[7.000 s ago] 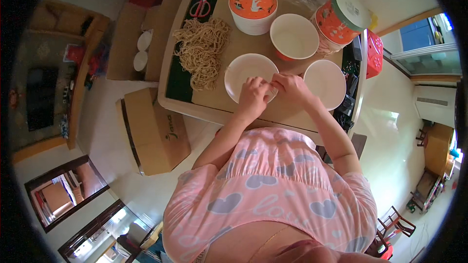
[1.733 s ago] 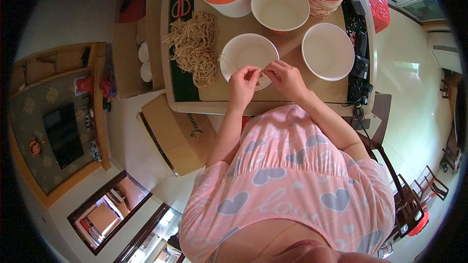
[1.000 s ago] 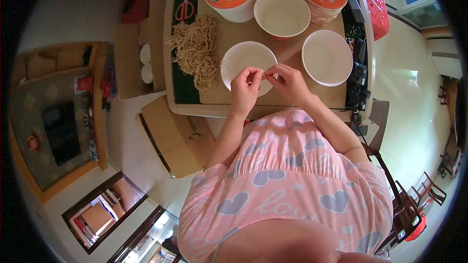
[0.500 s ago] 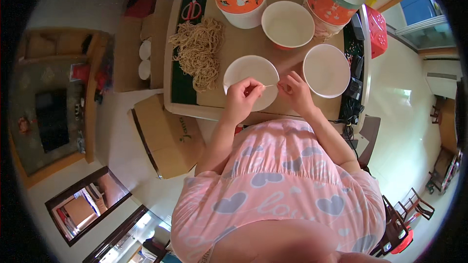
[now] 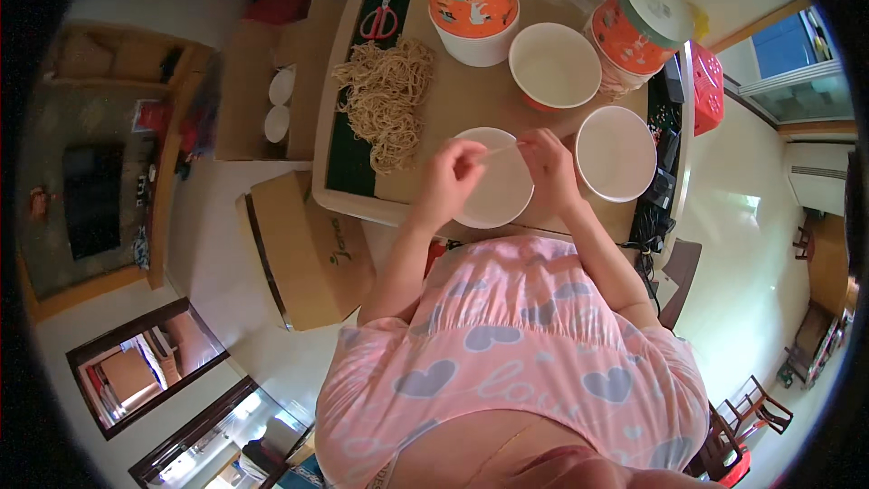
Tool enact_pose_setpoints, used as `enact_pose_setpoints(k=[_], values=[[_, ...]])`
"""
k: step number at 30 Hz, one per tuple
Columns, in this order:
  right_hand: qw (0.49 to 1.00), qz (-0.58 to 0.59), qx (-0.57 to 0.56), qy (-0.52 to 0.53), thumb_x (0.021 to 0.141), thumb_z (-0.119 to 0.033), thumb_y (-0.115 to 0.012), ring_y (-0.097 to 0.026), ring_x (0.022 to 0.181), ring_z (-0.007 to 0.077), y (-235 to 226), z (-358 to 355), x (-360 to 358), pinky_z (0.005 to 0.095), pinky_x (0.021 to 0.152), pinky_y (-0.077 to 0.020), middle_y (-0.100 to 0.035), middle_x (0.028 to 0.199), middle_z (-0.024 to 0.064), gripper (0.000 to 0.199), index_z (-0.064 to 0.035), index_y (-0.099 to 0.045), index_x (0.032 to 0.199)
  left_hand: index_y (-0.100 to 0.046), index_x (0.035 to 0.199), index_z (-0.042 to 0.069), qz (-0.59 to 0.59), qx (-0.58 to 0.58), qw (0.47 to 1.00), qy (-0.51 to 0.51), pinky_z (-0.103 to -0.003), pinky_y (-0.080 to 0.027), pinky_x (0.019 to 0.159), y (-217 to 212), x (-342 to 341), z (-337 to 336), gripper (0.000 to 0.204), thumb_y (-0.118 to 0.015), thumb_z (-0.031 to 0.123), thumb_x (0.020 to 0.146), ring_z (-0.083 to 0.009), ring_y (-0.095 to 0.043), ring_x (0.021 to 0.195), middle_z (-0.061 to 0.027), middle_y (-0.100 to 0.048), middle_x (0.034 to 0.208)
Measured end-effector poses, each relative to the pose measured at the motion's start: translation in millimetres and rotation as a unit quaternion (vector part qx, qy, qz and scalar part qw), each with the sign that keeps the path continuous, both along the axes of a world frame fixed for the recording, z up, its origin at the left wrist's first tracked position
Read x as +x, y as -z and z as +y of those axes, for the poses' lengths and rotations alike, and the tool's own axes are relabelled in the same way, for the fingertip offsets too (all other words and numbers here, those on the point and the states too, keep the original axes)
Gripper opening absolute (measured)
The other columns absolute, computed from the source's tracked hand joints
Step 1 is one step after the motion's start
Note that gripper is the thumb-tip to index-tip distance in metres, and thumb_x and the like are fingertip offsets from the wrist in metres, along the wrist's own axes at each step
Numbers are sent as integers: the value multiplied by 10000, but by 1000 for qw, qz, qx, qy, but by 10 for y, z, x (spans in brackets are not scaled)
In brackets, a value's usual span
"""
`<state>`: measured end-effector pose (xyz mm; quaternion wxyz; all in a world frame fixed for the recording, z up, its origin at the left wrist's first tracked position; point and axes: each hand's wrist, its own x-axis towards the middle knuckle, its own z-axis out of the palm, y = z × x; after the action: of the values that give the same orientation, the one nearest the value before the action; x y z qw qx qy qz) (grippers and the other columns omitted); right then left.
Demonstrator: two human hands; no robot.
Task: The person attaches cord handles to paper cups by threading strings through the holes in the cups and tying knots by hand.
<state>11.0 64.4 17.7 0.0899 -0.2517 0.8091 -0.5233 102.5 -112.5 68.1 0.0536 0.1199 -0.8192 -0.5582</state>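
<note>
A short, thin, pale string (image 5: 501,149) runs between my two hands above a round white paper tub (image 5: 496,202). My left hand (image 5: 453,179) is closed, thumb and fingers pinching one end of it; motion blurs it slightly. At the other end, my right hand (image 5: 549,170) pinches with its fingertips over the tub's right rim. Left of the tub lies a loose heap of beige twine (image 5: 387,104). Red-handled scissors (image 5: 379,18) rest behind the heap. Two more open tubs stand close by, one behind (image 5: 555,68) and one to the right (image 5: 615,154).
Stacked orange-and-green tubs stand upside down at the back (image 5: 471,4) and back right (image 5: 641,27). Black cables and adapters (image 5: 659,188) crowd the table's right edge. On the floor at left are an open carton (image 5: 262,118) and a cardboard box (image 5: 312,254).
My hands have drawn slightly apart, so more of the string shows between them. The whole view has shifted a little, with the table now lower and farther right.
</note>
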Motion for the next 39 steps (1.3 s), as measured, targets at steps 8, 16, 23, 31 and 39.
enact_pose_setpoints(k=[8, 16, 23, 31, 39], values=[[976, -199, -40, 77, 852, -155, -590, -583, 679, 145, 954, -191, -329, 296, 616, -470, -604, 686, 106, 207, 43, -576, 908, -648, 895, 1, -130, -89, 984, -87, -316, -480, 653, 923, -207, -792, 149, -633, 120, 806, -184, -609, 709, -88, -657, 770], [863, -443, 200, -135, 883, -212, -520, -644, 763, 223, 612, -241, -192, 340, 615, -521, -659, 873, 130, 280, -43, -631, 1077, -589, 1127, 41, -344, 228, 910, -34, -342, -498, 529, 1845, 454, -897, 316, -431, 244, 944, -159, -598, 681, -82, -669, 898], [995, 20, 42, -87, 889, -48, -465, -506, 1142, 347, -1348, 136, -461, 385, 930, -436, -486, 1280, 199, 408, -14, -440, 1296, -241, 1432, 174, 67, 55, 996, -6, -246, -515, 687, -434, -281, -426, 804, -566, -76, 741, -177, -529, 1036, -134, -197, 1482], [939, 304, -1, 161, 858, 53, -479, -612, 979, 217, -1945, 853, -1613, 301, 833, -474, -619, 1097, 152, 416, -63, -531, 1254, -419, 1279, 120, 358, -169, 916, 60, -412, -429, 950, -1171, -1933, 509, 680, -659, -38, 663, -346, -385, 1240, -180, -249, 1430], [950, 221, -38, 217, 892, 20, -455, -592, 1061, 249, -881, 1473, -2440, 305, 888, -450, -583, 1181, 181, 399, -56, -489, 1283, -396, 1306, 148, 354, -283, 889, 61, -460, -377, 962, -429, -2877, 1281, 635, -552, -46, 722, -423, -384, 1190, -246, -238, 1408]])
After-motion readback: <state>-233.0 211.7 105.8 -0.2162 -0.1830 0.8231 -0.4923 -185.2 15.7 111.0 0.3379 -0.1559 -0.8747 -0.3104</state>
